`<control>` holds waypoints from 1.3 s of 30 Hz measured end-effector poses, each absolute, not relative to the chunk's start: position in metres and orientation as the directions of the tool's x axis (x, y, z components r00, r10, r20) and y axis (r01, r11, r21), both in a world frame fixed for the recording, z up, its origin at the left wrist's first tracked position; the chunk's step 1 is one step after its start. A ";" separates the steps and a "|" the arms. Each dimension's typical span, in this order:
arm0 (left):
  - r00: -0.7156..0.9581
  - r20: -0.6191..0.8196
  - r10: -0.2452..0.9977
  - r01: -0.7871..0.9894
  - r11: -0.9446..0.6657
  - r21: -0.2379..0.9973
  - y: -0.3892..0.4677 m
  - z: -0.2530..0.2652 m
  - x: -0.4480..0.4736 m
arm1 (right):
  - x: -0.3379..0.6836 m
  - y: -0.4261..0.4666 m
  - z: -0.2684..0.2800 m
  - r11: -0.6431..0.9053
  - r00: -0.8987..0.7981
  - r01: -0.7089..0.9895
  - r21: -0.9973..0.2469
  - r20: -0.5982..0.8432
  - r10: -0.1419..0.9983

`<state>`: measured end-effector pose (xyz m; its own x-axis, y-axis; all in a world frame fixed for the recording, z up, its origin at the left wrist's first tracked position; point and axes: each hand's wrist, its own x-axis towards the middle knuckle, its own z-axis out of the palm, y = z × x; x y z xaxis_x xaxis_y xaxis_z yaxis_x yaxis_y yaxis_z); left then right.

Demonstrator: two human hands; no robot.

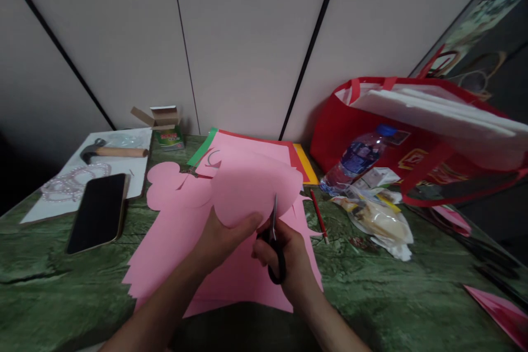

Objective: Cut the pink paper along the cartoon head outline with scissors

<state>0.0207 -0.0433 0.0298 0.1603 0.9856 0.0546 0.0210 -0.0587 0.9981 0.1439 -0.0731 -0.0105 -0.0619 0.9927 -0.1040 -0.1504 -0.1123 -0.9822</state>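
Observation:
My left hand (225, 236) grips a pink sheet of paper (251, 181) by its lower edge, thumb on top, and keeps it raised above the table. In my right hand (291, 253) is a pair of scissors (277, 256) with black handles. Its blade points up and lies across the lower right part of the raised paper. Beneath both hands spreads a stack of pink paper sheets (173, 253) with jagged edges. Rounded pink cut-outs (163, 187) rest at the stack's upper left.
On the left are a phone (99, 212), a hammer (119, 152) and clear beads (74, 184); a small box (169, 137) stands behind. To the right lie a red pencil (319, 214), a water bottle (357, 159), a plastic packet (379, 217) and a red bag (330, 132).

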 end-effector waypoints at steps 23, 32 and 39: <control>0.100 0.060 0.993 -0.174 -0.042 0.984 -0.045 0.019 0.022 | 0.137 -0.074 -0.010 -0.145 -0.047 -0.197 -0.970 -0.139 0.989; -0.051 0.002 0.999 -0.035 -0.004 0.999 -0.050 0.026 0.027 | 0.137 -0.075 -0.012 -0.185 -0.076 -0.177 -0.967 -0.174 0.982; -0.017 -0.057 0.998 -0.014 0.057 0.998 -0.056 0.036 0.034 | 0.142 -0.071 -0.005 -0.044 -0.047 -0.208 -0.977 -0.035 0.998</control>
<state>0.0344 -0.0565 0.0361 -0.0168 0.9982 -0.0568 -0.0143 0.0565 0.9983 0.1418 -0.0715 -0.0048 -0.0466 0.9983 -0.0351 -0.2081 -0.0441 -0.9771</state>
